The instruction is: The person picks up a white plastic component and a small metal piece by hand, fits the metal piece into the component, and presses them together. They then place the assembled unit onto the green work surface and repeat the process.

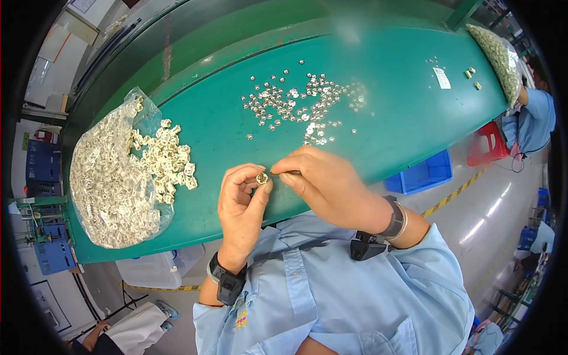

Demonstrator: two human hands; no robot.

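Between the thumb and fingers of my left hand (241,204) is a small round cream part (261,178), its ringed end facing up. My right hand (328,188) is closed just right of that part, its thumb and forefinger pinched together. A short dark, slender piece shows at those fingers; its kind is unclear. Beyond my hands, many small shiny metal pieces (269,102) lie scattered over the green table (219,139). On the left, a heap of cream plastic parts (171,155) spills from a large clear bag (115,177) full of the same kind.
A raised green ledge (236,58) runs along the table's far side. At the far right stand another filled bag (496,62), a white paper slip (441,78) and a co-worker's blue sleeve (535,118). Below the table edge are a blue bin (421,173), a red stool (489,144) and a clear box (148,271).
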